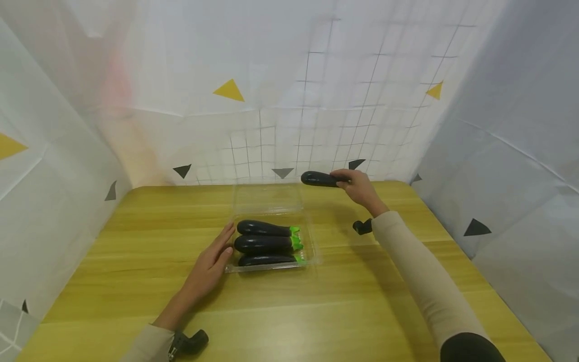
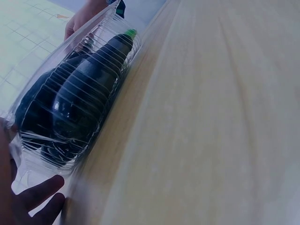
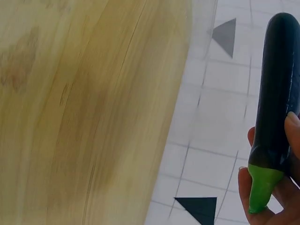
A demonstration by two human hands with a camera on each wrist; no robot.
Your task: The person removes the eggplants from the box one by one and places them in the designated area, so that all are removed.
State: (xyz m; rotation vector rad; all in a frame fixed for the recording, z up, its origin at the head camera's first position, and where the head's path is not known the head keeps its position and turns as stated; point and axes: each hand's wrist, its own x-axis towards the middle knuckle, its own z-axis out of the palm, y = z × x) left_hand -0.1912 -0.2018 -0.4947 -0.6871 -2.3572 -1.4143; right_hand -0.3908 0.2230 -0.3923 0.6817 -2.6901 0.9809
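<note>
Raised over the back of the table, my right hand (image 1: 357, 186) grips a dark eggplant (image 1: 318, 178) near its stem end. Its green cap (image 3: 265, 183) shows among the fingers in the right wrist view. A clear plastic clamshell box (image 1: 312, 251) lies with its lid (image 1: 268, 197) folded back. Three eggplants (image 1: 264, 245) lie side by side in the box, green caps toward the right. At the box's left side rests my left hand (image 1: 208, 266), fingers extended along the wall. In the left wrist view, fingertips (image 2: 51, 185) stand right at the ribbed end of the box.
The wooden table (image 1: 271, 317) ends at a white fabric backdrop (image 1: 271, 141) with grid lines and triangles; similar fabric stands at both sides. A black wrist device (image 1: 194, 343) is beside the left sleeve, another black piece (image 1: 362, 227) by the right sleeve.
</note>
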